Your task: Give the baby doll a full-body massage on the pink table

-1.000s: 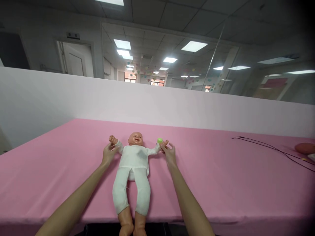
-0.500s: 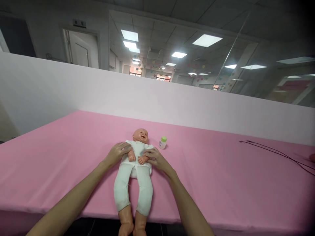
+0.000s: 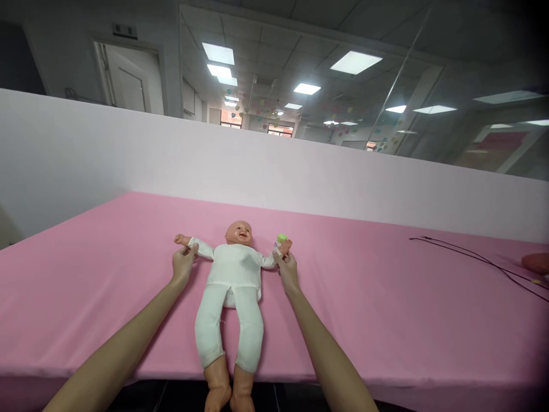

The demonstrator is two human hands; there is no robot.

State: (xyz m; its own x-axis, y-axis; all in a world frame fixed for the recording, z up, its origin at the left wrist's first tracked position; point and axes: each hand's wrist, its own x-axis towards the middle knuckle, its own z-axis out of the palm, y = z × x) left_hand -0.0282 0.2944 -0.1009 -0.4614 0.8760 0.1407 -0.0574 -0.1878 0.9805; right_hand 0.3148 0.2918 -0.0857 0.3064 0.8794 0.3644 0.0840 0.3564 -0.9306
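A baby doll (image 3: 235, 269) in a white cloth suit lies face up on the pink-covered table (image 3: 369, 297), its feet past the front edge. Both doll arms are spread out to the sides. My left hand (image 3: 184, 264) is closed round the doll's arm on the left, near the wrist. On the other side, my right hand (image 3: 287, 270) grips the doll's other forearm. A small bottle with a green cap (image 3: 282, 237) stands just behind that forearm, which hides most of its body.
Thin dark cords (image 3: 467, 258) lie across the table at the right. A brownish rounded object (image 3: 535, 262) is at the far right edge. Behind the table runs a low white wall (image 3: 300, 177) with glass above it.
Both hands have moved outward from the doll's chest. The doll's arms, bent over its belly before, are now stretched out sideways in my hands. The view has shifted slightly.
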